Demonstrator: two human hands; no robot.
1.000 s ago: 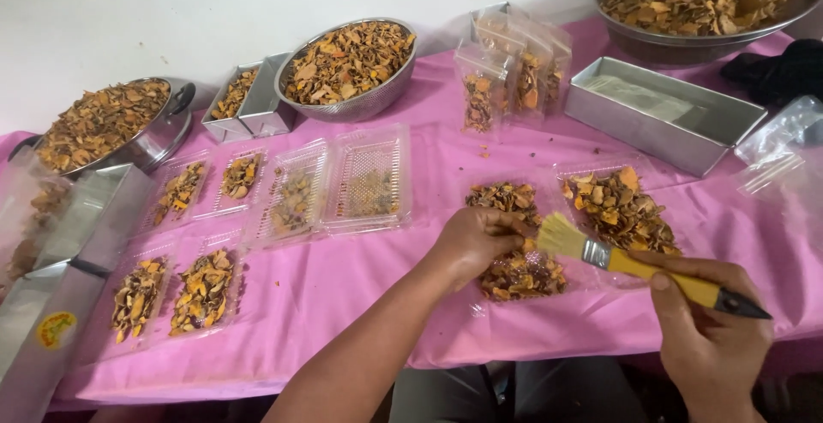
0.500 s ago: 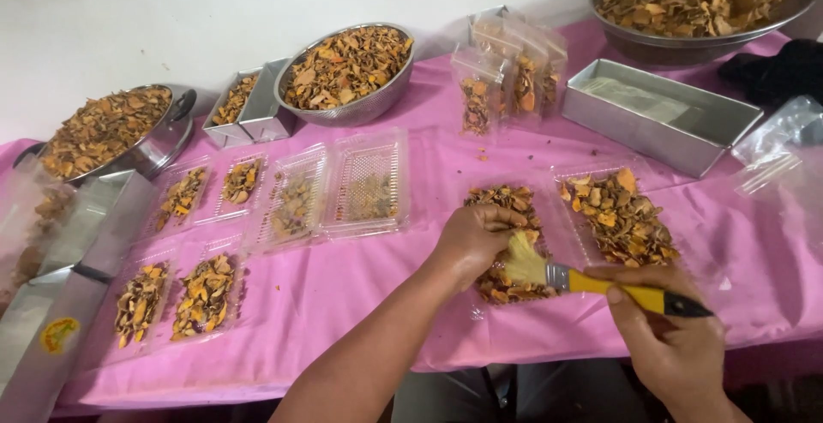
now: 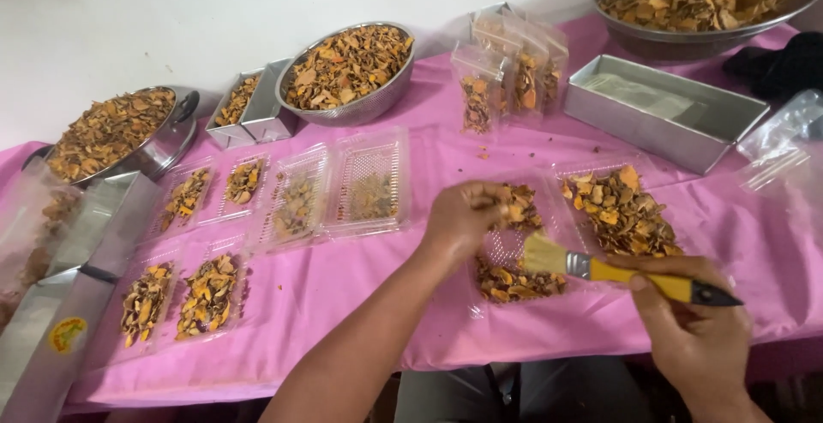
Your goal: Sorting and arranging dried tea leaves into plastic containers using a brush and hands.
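Right hand grip closed on yellow-handled brush — left hand pinches chips over clear tray, near counter front edge.

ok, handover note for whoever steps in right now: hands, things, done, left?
Left hand: pinching dried orange pieces over the open clear tray.
Right hand: holds the yellow-handled brush, bristles over that tray's near half.
Things: that tray lies on the pink cloth; a second tray of pieces is right of it.
Done: closed trays and filled bags are further back.
Left: the tray in hand is open and part filled; the metal bowls hold plenty.
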